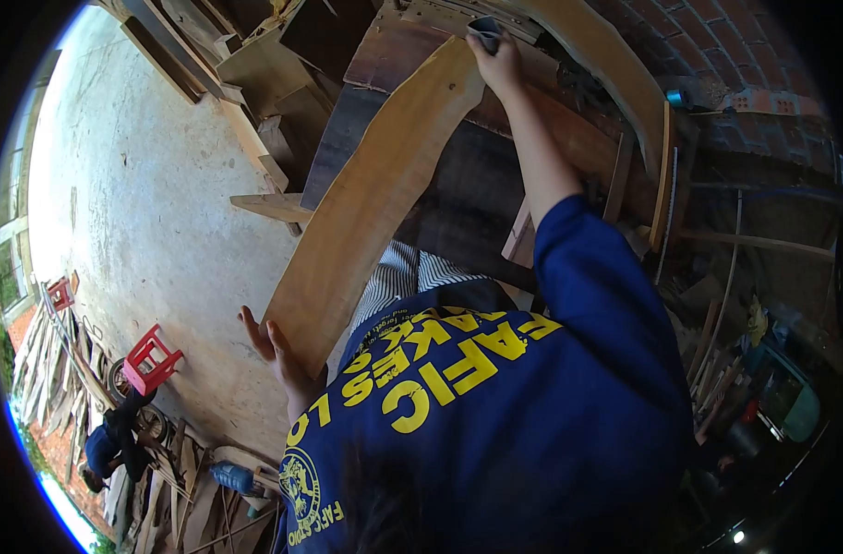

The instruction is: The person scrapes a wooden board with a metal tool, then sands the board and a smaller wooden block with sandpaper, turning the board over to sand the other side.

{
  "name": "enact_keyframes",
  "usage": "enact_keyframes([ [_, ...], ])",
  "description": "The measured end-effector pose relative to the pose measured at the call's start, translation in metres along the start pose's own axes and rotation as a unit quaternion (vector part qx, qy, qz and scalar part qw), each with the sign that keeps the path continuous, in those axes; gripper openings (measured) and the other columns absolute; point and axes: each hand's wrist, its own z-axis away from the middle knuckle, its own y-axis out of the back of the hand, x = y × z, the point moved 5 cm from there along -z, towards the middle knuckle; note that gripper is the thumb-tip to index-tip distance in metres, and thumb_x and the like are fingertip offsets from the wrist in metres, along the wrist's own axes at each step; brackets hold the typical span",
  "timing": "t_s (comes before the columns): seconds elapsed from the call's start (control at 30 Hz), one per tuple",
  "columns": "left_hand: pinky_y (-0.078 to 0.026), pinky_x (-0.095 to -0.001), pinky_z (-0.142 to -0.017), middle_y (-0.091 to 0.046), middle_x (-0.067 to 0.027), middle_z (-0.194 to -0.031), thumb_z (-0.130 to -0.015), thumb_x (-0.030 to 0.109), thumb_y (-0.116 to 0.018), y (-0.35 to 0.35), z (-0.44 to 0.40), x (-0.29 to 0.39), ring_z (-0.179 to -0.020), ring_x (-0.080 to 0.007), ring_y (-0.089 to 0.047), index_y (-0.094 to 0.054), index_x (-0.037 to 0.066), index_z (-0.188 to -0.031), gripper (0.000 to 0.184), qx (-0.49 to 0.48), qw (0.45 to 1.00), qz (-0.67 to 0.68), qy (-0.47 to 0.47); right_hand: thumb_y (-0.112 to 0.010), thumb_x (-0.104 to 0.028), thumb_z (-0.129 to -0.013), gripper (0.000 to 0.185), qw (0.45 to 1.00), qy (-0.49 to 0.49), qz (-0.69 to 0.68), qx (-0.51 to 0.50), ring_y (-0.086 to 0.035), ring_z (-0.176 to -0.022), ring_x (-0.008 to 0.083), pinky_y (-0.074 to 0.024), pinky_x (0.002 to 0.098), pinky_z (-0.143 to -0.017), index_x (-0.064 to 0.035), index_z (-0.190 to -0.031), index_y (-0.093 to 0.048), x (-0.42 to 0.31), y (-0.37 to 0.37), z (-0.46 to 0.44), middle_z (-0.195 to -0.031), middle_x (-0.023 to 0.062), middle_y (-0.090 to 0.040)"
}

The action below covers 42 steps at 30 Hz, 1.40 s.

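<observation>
One long tan board, wavy-edged, dark knot
Your right hand grips gray pad; your left hand, unclenched, at near end

Right arm stretched forward, right hand curled, gripping. Left hand near torso, fingers spread.

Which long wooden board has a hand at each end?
The board overlapping the striped trousers: right hand at its far end, left hand at its near end. The curved board beyond has neither.
</observation>
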Motion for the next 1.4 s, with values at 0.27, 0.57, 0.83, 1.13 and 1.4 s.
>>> enact_keyframes([
  [0.27,-0.005,-0.0661,-0.106,-0.016,-0.0205,-0.151,-0.063,-0.002,-0.069,0.002,-0.02,0.045,-0.138,-0.0485,0.005,-0.062,0.022,-0.119,0.061,-0.078,0.969,-0.222,-0.076,-0.055,-0.046,-0.09,0.048,0.802,-0.288,-0.51,0.122,-0.058,-0.1,0.0181,-0.0461,0.0345,-0.087,-0.0064,-0.118,-0.053,0.007,0.134,0.158,-0.106,0.0048,-0.06],
  [0.57,-0.015,-0.0643,-0.107,-0.028,-0.0238,-0.144,-0.069,0.01,-0.066,-0.006,-0.016,0.071,-0.136,-0.0466,-0.019,-0.062,0.013,-0.116,0.047,-0.102,0.946,-0.253,-0.177,-0.052,-0.044,-0.092,0.048,0.742,-0.354,-0.533,0.2,-0.059,-0.103,0.0225,-0.047,0.0379,-0.089,-0.0027,-0.116,-0.056,0.049,0.201,0.262,-0.112,0.0092,-0.061],
  [0.83,-0.023,-0.0612,-0.107,-0.034,-0.0207,-0.142,-0.065,0.012,-0.07,-0.008,-0.001,0.073,-0.136,-0.0445,-0.02,-0.056,0.016,-0.123,0.06,-0.086,0.958,-0.221,-0.163,-0.056,-0.036,-0.091,0.044,0.721,-0.318,-0.588,0.184,-0.061,-0.102,0.0247,-0.0482,0.0393,-0.09,0.0,-0.115,-0.056,0.021,0.204,0.272,-0.111,0.012,-0.062],
  [1.13,-0.032,-0.0522,-0.106,-0.033,-0.023,-0.14,-0.073,0.048,-0.07,-0.003,0.008,0.026,-0.133,-0.0396,-0.028,-0.041,0.015,-0.134,0.075,-0.014,0.957,-0.152,-0.245,-0.054,-0.031,-0.093,0.041,0.696,-0.261,-0.66,0.106,-0.061,-0.104,0.0245,-0.0486,0.0377,-0.09,0.0025,-0.118,-0.055,-0.01,0.199,0.28,-0.114,0.014,-0.061],
  [1.4,-0.017,-0.0501,-0.112,-0.014,-0.0198,-0.151,-0.09,0.059,-0.037,-0.003,0.0,0.028,-0.14,-0.0364,-0.014,-0.016,0.004,-0.144,0.08,0.073,0.964,0.173,-0.187,-0.051,-0.037,-0.094,0.052,0.792,-0.236,-0.563,0.019,-0.057,-0.111,0.0231,-0.0451,0.037,-0.094,0.0027,-0.127,-0.049,-0.061,0.157,0.269,-0.118,0.0147,-0.059],
])
